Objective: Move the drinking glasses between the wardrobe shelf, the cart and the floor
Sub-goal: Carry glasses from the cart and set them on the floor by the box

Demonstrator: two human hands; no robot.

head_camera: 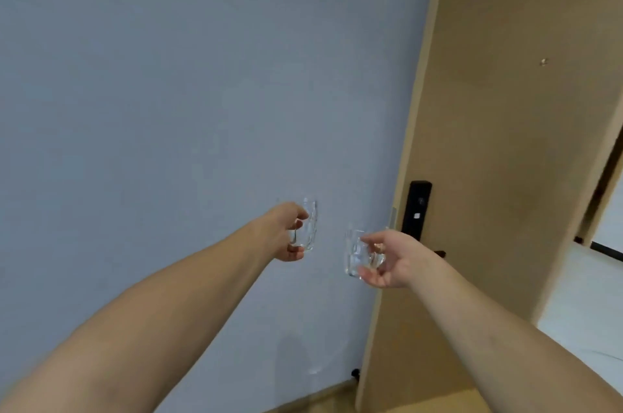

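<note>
Both arms reach forward in front of a plain grey-blue wall. My left hand (pixel 289 233) grips a clear drinking glass (pixel 309 227), held upright with its rim above my fingers. My right hand (pixel 387 259) holds a second clear drinking glass (pixel 355 254), thumb on top and fingers curled beneath, the glass sticking out to the left of the palm. The two glasses hang in the air about a hand's width apart. No shelf or cart is in view.
A tan wooden door (pixel 488 142) stands open on the right, with a black lock plate (pixel 418 210) on its edge. A small black door stop (pixel 355 373) sits low by the wall. A strip of wooden floor (pixel 320 402) shows at the bottom; a pale floor (pixel 590 311) lies beyond the door.
</note>
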